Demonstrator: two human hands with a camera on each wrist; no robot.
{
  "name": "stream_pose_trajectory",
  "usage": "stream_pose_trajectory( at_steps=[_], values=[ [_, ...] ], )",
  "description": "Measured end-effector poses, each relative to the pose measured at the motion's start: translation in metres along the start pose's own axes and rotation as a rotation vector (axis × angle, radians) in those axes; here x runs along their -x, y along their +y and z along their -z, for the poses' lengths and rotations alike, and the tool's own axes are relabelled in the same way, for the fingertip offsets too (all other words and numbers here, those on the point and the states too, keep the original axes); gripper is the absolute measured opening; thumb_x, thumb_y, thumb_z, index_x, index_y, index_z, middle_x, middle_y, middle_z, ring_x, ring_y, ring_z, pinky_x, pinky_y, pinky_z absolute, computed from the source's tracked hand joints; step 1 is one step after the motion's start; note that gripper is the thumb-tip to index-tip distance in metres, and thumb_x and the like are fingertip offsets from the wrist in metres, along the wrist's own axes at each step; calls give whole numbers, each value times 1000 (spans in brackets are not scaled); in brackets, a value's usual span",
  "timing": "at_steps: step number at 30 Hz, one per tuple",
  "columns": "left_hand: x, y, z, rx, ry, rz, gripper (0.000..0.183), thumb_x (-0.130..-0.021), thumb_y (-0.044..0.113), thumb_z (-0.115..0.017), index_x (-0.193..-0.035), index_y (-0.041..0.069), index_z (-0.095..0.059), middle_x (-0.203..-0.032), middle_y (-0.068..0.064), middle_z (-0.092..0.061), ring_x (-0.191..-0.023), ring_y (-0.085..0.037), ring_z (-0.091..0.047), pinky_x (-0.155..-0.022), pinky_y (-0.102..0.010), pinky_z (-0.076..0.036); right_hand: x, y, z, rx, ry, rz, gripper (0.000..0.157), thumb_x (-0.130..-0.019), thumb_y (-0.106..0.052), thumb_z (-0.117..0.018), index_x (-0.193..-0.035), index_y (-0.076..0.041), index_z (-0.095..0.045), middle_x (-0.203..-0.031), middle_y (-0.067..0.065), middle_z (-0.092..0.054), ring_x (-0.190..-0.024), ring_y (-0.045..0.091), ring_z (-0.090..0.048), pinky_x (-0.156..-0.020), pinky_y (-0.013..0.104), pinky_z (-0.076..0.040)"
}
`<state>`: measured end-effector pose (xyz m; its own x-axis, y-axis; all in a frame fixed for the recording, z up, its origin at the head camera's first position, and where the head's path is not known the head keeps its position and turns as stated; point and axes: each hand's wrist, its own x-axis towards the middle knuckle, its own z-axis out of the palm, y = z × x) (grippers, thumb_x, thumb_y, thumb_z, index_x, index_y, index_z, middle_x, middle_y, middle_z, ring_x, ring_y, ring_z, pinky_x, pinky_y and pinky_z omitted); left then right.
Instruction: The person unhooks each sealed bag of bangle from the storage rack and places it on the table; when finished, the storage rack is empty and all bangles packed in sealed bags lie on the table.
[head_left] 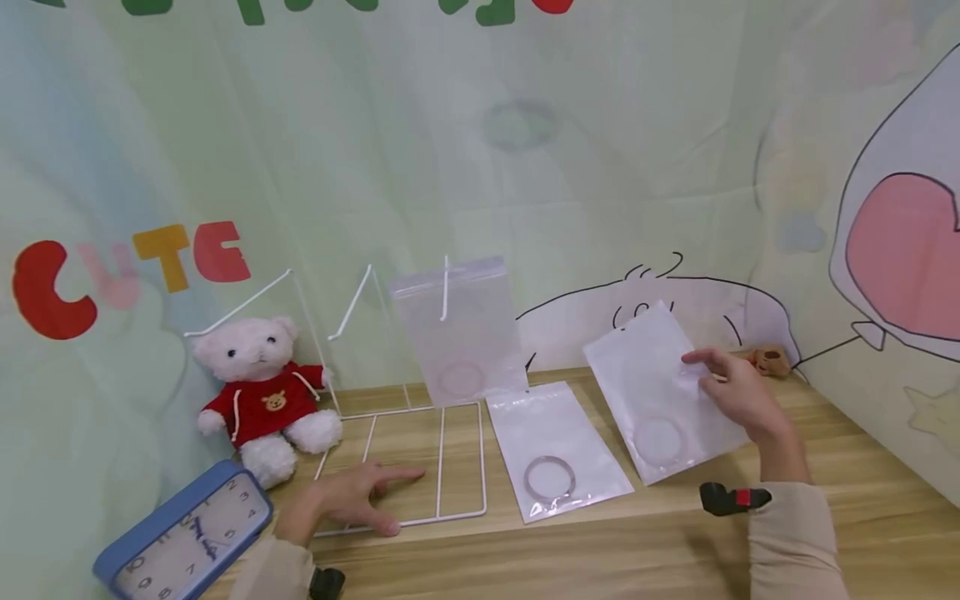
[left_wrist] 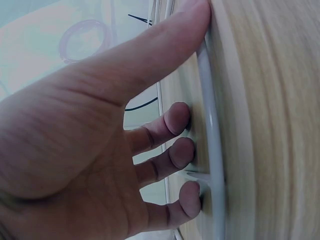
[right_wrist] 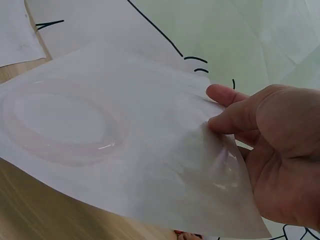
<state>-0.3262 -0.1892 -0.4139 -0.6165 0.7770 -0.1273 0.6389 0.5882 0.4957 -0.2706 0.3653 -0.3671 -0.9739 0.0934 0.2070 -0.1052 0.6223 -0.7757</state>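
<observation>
My right hand [head_left: 738,396] pinches the edge of a flat plastic bag [head_left: 637,367] between thumb and fingers. A pale bangle [right_wrist: 60,145] shows inside that bag in the right wrist view. To its left a second bag [head_left: 517,425], holding a darker bangle [head_left: 529,482], lies on the table. My left hand [head_left: 352,496] is at the base of a white wire rack [head_left: 484,467], fingers apart and gripping nothing. In the left wrist view the thumb [left_wrist: 175,30] lies at the front wire. A zip bag [head_left: 465,333] with a pink bangle hangs from the rack's right prong [head_left: 446,287].
A white teddy bear [head_left: 262,408] in a red hoodie sits left of the rack. A blue-framed clock [head_left: 183,533] lies in front of it. Behind the wooden table [head_left: 600,558] hangs a printed curtain [head_left: 637,192]. A small brown figure [head_left: 771,360] stands at the back right.
</observation>
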Motion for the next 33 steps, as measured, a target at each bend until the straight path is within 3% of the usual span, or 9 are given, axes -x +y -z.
stream_pose_trajectory(
  at_steps=[11, 23, 28, 33],
  values=[
    [0, 2, -2, 16, 15, -42, 74, -81, 30, -83, -145, 8, -51, -87, 1, -45, -80, -8, -40, -72, -29, -36, -1, 18, -3, 6, -29, -21, 40, -94, 8, -43, -133, 8, -50, -149, 36, -31, -135, 60, -27, -102, 69, -30],
    [-3, 3, 1, 28, -5, -62, 74, -82, 29, -83, -145, 6, -51, -78, 2, -43, -73, -6, -39, -67, -26, -34, 0, 24, -5, 58, -126, -54, 44, -91, 11, -41, -135, 12, -48, -145, 40, -32, -134, 60, -25, -104, 71, -23],
    [-2, 3, 1, 27, -10, -31, 75, -81, 30, -83, -145, 8, -50, -87, 1, -45, -79, -9, -41, -70, -28, -35, 0, 29, -7, 95, -177, -47, 41, -92, 10, -43, -132, 15, -51, -140, 42, -38, -132, 59, -29, -104, 70, -26],
    [0, 3, 2, 34, -9, -5, 76, -81, 30, -83, -145, 8, -51, -91, -2, -46, -82, -12, -42, -72, -29, -36, 0, 33, -8, 120, -221, -112, 42, -91, 7, -43, -131, 13, -53, -139, 44, -34, -129, 60, -30, -102, 70, -27]
  ],
)
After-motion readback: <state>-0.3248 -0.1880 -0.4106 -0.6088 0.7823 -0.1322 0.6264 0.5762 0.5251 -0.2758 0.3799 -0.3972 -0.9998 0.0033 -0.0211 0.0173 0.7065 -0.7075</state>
